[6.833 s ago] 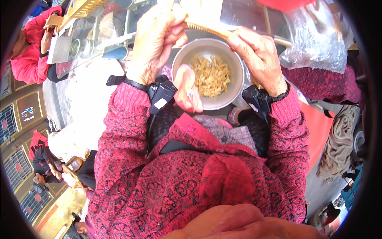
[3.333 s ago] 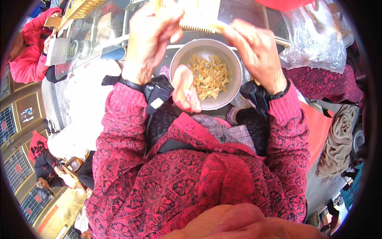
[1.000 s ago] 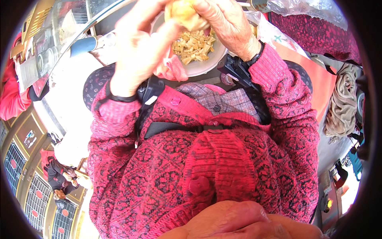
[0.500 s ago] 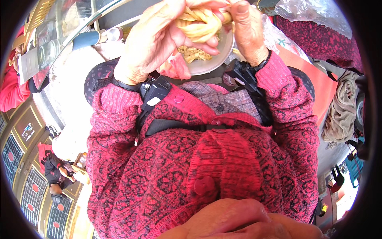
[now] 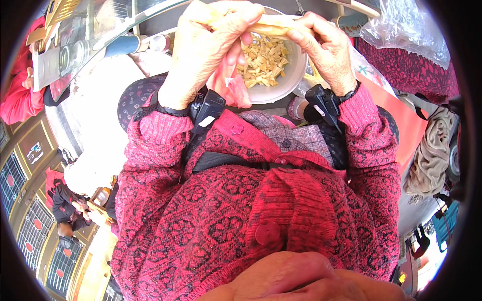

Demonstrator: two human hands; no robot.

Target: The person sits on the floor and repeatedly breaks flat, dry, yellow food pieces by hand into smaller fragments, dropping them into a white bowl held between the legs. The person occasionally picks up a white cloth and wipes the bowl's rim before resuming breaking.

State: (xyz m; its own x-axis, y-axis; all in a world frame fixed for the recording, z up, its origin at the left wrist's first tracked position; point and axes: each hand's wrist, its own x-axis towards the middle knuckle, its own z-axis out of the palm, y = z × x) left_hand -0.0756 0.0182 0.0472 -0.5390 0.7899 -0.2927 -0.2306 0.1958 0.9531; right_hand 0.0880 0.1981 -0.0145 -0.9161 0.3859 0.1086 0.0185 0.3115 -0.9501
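Above a white bowl [image 5: 301,70], a long, pale yellow, fibrous strip [image 5: 273,23] stretches between my two hands; it looks like a vegetable stem. My left hand [image 5: 203,52] is closed round one end, fingers curled. My right hand [image 5: 329,52] pinches the other end between thumb and fingers. Short yellow pieces [image 5: 263,60] fill much of the bowl below. Pink plastic [image 5: 230,89] hangs at the bowl's near left side, below my left hand. Each wrist wears a black strapped device [image 5: 207,111].
A glass pane [image 5: 150,12] slants across the upper left, with a blue cylinder [image 5: 123,45] beneath it. Clear plastic [image 5: 406,30] and an orange-red panel [image 5: 407,128] lie right. A grey-brown cloth [image 5: 431,153] hangs beyond. Another person's red sleeve [image 5: 22,105] shows at the left.
The yellow bundle held in my hands is now drawn out as a long strip. My right hand has moved right and down, uncovering more of the bowl and its pieces.
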